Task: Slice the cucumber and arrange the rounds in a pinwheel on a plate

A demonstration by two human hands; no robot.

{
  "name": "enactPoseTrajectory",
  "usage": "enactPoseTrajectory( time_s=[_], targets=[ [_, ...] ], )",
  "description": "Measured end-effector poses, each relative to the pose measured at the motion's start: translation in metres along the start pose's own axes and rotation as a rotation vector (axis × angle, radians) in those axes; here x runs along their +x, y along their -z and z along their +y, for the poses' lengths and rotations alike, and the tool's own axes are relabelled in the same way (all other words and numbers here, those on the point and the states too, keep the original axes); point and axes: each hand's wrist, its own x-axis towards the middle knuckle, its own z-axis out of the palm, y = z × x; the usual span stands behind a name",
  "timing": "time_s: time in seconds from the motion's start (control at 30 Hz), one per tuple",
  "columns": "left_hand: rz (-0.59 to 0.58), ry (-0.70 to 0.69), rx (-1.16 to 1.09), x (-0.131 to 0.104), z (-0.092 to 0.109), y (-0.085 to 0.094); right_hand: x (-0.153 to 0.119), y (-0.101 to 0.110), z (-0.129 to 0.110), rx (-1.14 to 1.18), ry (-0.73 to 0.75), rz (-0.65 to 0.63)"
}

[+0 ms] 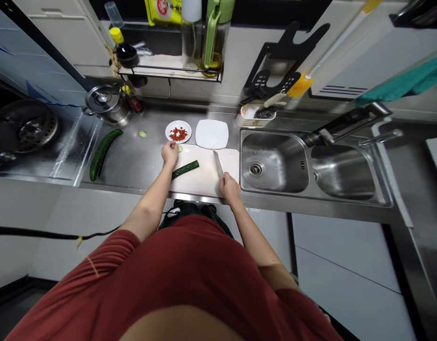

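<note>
A white cutting board [207, 183] lies at the counter's front edge, with a piece of dark green cucumber [185, 169] on its left half. My right hand [230, 188] is wrapped round the handle of a knife [218, 164], whose blade rests over the board and points away from me. At the board's back left corner is my left hand [170, 154], fingers closed together; what they hold, if anything, is too small to name. A thin pale slice [180, 148] lies right beside those fingers. Just behind is a white plate [167, 133] of chopped red pieces.
An empty white square plate [211, 134] sits behind the board. Left are a whole cucumber [103, 154], green scraps [143, 134] and a lidded pot [108, 105]. A double sink [275, 161] is at right, with a utensil holder [255, 116] behind. Bottles stand on a shelf [168, 71].
</note>
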Motion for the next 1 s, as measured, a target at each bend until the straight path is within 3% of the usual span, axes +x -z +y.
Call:
enactPoseTrajectory(
  time_s=[0.1,0.27,0.37,0.6,1.0],
  targets=[
    [-0.018,-0.083,-0.057,-0.023,0.008,0.003,0.001,0.004,-0.006,0.004,0.026,-0.013],
    [-0.230,-0.325,-0.032,-0.068,0.012,0.008,0.003,0.006,-0.024,0.009,0.102,-0.072],
    [-0.333,-0.467,0.007,-0.082,0.008,0.009,0.005,0.004,-0.036,-0.005,0.147,-0.090],
    [-0.457,-0.556,0.072,-0.083,0.001,0.004,0.007,0.001,-0.055,-0.003,0.198,-0.128],
    [-0.448,-0.595,0.075,-0.084,-0.004,0.000,0.009,0.000,-0.059,-0.005,0.180,-0.154]
  ],
)
